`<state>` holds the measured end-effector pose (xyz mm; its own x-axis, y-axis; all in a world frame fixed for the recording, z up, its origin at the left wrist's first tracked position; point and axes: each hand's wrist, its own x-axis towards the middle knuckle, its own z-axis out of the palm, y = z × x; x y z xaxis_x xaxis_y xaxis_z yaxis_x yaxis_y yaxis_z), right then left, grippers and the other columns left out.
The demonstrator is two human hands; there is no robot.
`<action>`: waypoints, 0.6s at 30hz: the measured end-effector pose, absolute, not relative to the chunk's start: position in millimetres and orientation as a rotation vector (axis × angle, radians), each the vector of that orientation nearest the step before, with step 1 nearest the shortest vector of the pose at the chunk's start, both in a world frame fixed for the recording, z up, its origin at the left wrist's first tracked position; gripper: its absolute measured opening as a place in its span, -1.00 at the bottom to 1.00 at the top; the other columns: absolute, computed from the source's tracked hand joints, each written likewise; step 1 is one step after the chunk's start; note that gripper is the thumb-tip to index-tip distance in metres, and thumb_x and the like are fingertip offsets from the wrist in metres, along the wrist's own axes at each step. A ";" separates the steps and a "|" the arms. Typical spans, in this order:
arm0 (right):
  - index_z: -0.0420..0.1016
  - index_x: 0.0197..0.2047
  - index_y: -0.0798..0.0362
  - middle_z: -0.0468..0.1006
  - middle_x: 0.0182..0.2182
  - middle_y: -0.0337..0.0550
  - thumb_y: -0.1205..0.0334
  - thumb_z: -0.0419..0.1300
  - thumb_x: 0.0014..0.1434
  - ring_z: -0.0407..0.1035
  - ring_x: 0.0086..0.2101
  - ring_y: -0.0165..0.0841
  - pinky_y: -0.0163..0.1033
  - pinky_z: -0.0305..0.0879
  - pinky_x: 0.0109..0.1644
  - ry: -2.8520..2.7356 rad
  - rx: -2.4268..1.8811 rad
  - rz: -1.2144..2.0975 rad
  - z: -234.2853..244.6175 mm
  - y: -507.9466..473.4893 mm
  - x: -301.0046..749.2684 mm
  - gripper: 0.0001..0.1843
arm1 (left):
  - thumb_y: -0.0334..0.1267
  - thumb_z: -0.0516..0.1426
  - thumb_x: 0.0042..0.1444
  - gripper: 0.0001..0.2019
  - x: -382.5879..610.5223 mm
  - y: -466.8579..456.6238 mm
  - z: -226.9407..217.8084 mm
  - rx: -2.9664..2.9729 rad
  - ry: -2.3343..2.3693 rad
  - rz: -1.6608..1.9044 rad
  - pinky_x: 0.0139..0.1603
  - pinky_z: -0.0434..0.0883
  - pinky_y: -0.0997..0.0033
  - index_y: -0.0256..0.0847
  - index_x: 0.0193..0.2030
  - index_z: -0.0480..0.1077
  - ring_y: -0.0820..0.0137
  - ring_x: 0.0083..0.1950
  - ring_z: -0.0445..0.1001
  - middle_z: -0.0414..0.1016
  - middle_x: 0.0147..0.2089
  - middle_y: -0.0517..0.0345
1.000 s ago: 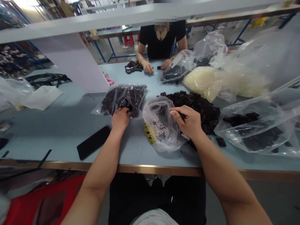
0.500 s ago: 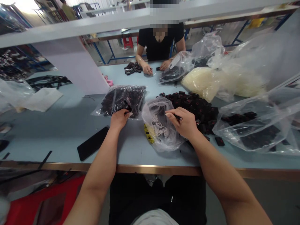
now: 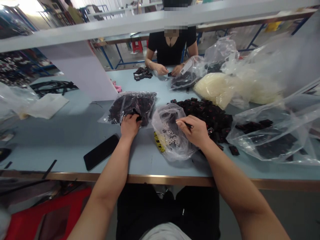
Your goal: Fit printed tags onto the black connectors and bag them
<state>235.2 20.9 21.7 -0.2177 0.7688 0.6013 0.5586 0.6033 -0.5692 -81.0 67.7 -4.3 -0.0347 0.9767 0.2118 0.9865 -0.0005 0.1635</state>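
My left hand (image 3: 129, 126) rests closed on the near edge of a clear plastic bag full of small black parts (image 3: 132, 106), its fingers gripping the bag. My right hand (image 3: 195, 130) pinches a small black piece (image 3: 188, 125) at the mouth of a second clear bag (image 3: 170, 135) that carries yellow and white print. Behind that hand lies a loose heap of black parts with red marks (image 3: 205, 111).
A black phone (image 3: 101, 156) lies near the table's front edge (image 3: 162, 180). Large clear bags (image 3: 272, 136) and a pale cream bagged mass (image 3: 220, 87) fill the right side. A co-worker in black (image 3: 171, 46) handles parts across the table. A grey post (image 3: 77, 71) stands at left.
My left hand has shifted slightly right along the bag's edge. My right hand has drawn a little left and back from the heap. The co-worker's hands moved together.
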 end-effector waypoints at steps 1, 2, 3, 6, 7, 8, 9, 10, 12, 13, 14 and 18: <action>0.69 -0.19 -0.03 0.69 -0.34 -0.12 0.08 0.15 0.46 0.55 -0.31 -0.26 -0.17 0.47 -0.16 -1.905 -1.062 0.293 21.7 20.6 235.4 -0.70 | -0.16 0.20 0.33 -0.67 -80.8 67.8 -3.9 -2.154 -2.197 -0.415 0.26 0.41 0.04 -0.13 0.18 0.56 -0.06 0.22 0.50 0.58 0.12 -0.19; 0.69 -0.19 -0.03 0.69 -0.34 -0.12 0.08 0.15 0.46 0.54 -0.32 -0.26 -0.17 0.47 -0.17 -1.906 -1.058 0.298 21.7 20.4 235.6 -0.69 | -0.18 0.20 0.32 -0.71 -80.4 68.0 -3.5 -2.154 -2.198 -0.415 0.24 0.41 0.04 -0.13 0.13 0.57 -0.05 0.20 0.51 0.59 0.11 -0.19; 0.69 -0.19 -0.03 0.68 -0.35 -0.12 0.08 0.15 0.46 0.53 -0.33 -0.27 -0.18 0.47 -0.18 -1.905 -1.049 0.300 21.6 20.4 235.9 -0.69 | -0.19 0.20 0.31 -0.73 -79.8 68.2 -3.2 -2.159 -2.198 -0.413 0.24 0.41 0.04 -0.14 0.10 0.56 -0.04 0.19 0.51 0.60 0.09 -0.18; 0.67 -0.24 -0.02 0.64 -0.36 -0.12 0.09 0.17 0.45 0.51 -0.33 -0.28 -0.19 0.46 -0.20 -1.901 -1.001 0.269 21.1 21.1 236.9 -0.70 | -0.26 0.19 0.29 -0.77 -77.1 68.6 -1.7 -2.171 -2.217 -0.416 0.24 0.39 0.03 -0.19 0.05 0.54 -0.05 0.15 0.52 0.63 0.04 -0.21; 0.65 -0.29 -0.02 0.62 -0.37 -0.11 0.09 0.18 0.45 0.51 -0.32 -0.27 -0.18 0.46 -0.20 -1.901 -0.988 0.243 21.0 21.6 237.2 -0.69 | -0.29 0.19 0.28 -0.76 -76.1 68.4 -0.7 -2.162 -2.231 -0.431 0.25 0.39 0.02 -0.21 0.05 0.53 -0.06 0.15 0.53 0.63 0.04 -0.23; 0.61 -0.34 -0.02 0.60 -0.38 -0.10 0.09 0.19 0.44 0.50 -0.31 -0.26 -0.16 0.47 -0.18 -1.905 -0.978 0.214 20.9 22.1 237.3 -0.67 | -0.31 0.18 0.27 -0.75 -75.3 67.8 0.8 -2.149 -2.239 -0.456 0.25 0.39 0.01 -0.23 0.07 0.51 -0.06 0.15 0.53 0.63 0.04 -0.24; 0.57 -0.39 -0.02 0.59 -0.38 -0.10 0.09 0.18 0.44 0.49 -0.30 -0.25 -0.15 0.47 -0.17 -1.912 -0.972 0.186 20.8 22.6 237.2 -0.65 | -0.32 0.17 0.27 -0.73 -74.4 66.9 2.7 -2.132 -2.241 -0.492 0.26 0.39 0.01 -0.25 0.09 0.50 -0.06 0.16 0.53 0.63 0.04 -0.24; 0.53 -0.41 -0.02 0.58 -0.39 -0.09 0.09 0.17 0.45 0.48 -0.28 -0.24 -0.14 0.47 -0.15 -1.922 -0.968 0.166 20.8 22.9 236.8 -0.63 | -0.34 0.16 0.27 -0.72 -73.5 65.6 5.1 -2.116 -2.234 -0.538 0.27 0.39 0.01 -0.25 0.10 0.50 -0.06 0.18 0.52 0.63 0.06 -0.24; 0.50 -0.40 -0.02 0.59 -0.36 -0.07 0.11 0.13 0.47 0.48 -0.26 -0.24 -0.13 0.48 -0.11 -1.951 -0.952 0.163 20.3 23.1 235.6 -0.63 | -0.35 0.14 0.29 -0.72 -70.8 61.6 10.9 -2.099 -2.201 -0.669 0.30 0.39 0.00 -0.23 0.11 0.49 -0.03 0.21 0.52 0.62 0.09 -0.21; 0.52 -0.36 -0.02 0.60 -0.32 -0.06 0.13 0.11 0.49 0.49 -0.24 -0.24 -0.13 0.48 -0.10 -1.973 -0.941 0.183 19.9 23.0 234.6 -0.64 | -0.35 0.14 0.30 -0.73 -68.7 59.0 14.0 -2.095 -2.184 -0.762 0.31 0.39 0.00 -0.20 0.10 0.50 0.00 0.22 0.52 0.62 0.11 -0.19; 0.54 -0.30 -0.02 0.62 -0.27 -0.04 0.14 0.08 0.50 0.51 -0.21 -0.24 -0.14 0.48 -0.08 -2.000 -0.934 0.214 19.3 22.7 233.5 -0.67 | -0.34 0.15 0.30 -0.74 -65.9 55.9 16.8 -2.094 -2.171 -0.881 0.31 0.41 0.01 -0.18 0.10 0.50 0.03 0.22 0.52 0.62 0.12 -0.15; 0.58 -0.01 0.01 0.66 -0.11 0.00 0.28 0.07 0.49 0.54 -0.12 -0.22 -0.14 0.44 0.00 -2.222 -1.011 0.313 17.8 19.8 227.9 -0.76 | -0.20 0.24 0.24 -0.71 -48.8 40.8 23.6 -2.223 -2.150 -1.598 -0.07 0.58 0.20 -0.13 0.09 0.52 0.24 -0.14 0.64 0.66 -0.03 0.04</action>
<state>227.9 19.8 17.8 -0.4773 0.7391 0.4753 0.5790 0.6714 -0.4625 -48.8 40.8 23.6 -0.1508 0.9192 0.3637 0.6135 -0.2015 0.7636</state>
